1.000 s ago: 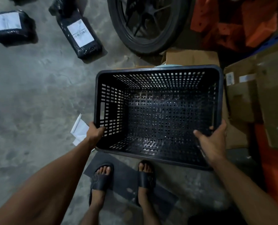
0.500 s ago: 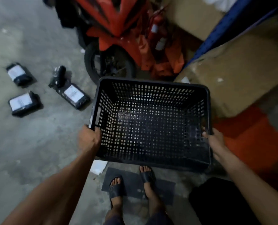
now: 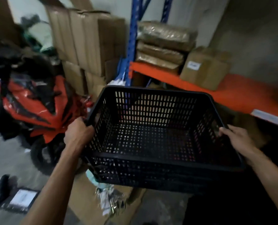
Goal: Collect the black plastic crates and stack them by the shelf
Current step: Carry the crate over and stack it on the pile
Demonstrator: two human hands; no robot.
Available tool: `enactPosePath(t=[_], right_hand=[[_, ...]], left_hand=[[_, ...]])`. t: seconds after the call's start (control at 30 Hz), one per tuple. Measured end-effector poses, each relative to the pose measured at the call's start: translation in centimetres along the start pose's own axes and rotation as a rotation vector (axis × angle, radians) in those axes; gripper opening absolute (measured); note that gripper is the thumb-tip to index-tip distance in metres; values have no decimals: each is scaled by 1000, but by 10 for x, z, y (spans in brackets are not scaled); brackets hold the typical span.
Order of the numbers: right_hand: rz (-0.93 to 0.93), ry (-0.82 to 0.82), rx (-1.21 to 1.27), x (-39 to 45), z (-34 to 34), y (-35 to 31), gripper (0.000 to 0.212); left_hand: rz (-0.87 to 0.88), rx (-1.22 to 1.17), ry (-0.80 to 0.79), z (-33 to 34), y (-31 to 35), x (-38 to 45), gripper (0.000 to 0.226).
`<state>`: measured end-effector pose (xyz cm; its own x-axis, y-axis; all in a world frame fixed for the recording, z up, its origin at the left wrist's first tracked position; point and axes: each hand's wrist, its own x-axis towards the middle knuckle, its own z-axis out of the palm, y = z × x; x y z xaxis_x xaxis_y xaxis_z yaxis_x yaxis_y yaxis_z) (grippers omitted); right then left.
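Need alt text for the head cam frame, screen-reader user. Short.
Two bare hands carry an empty black crate in the air, left hand and right hand each gripping a short side. Ahead is a shelf with blue posts holding boxes and bags; a red motorbike stands to the left.

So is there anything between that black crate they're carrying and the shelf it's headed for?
Nothing visible blocks the way at carrying height. The black crate, held by the left hand and right hand, already sits just in front of the orange shelf. Below it, flattened cardboard and scattered litter clutter the floor; the drop spot itself is hidden.
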<state>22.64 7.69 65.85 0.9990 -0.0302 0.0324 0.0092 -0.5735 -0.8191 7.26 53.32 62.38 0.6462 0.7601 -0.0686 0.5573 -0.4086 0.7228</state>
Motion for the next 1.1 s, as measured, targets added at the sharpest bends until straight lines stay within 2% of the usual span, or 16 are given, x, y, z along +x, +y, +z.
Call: enactPosePath(t=[0.13, 0.33, 0.43, 0.53, 0.8, 0.9, 1.03, 1.1], right_hand=[[-69, 171, 24, -22, -63, -19, 26], [-106, 297, 21, -56, -148, -18, 25], [-81, 301, 33, -83, -195, -10, 1], [-67, 327, 65, -99, -230, 1, 11], [-6, 423, 117, -150, -348, 52, 20], [9, 427, 123, -171, -395, 71, 20], [33, 463, 123, -189, -450, 84, 32], [51, 466, 128, -196, -481, 93, 26]], left_hand=[[170, 31, 46, -15, 66, -19, 50], [330, 32, 29, -23, 157, -69, 61], [393, 12, -9, -18, 190, -102, 61], [443, -6, -16, -12, 212, -133, 60], [522, -97, -63, 23, 273, -252, 51], [531, -131, -94, 39, 299, -300, 54], [582, -183, -130, 56, 328, -345, 57], [615, -197, -139, 64, 345, -370, 51]])
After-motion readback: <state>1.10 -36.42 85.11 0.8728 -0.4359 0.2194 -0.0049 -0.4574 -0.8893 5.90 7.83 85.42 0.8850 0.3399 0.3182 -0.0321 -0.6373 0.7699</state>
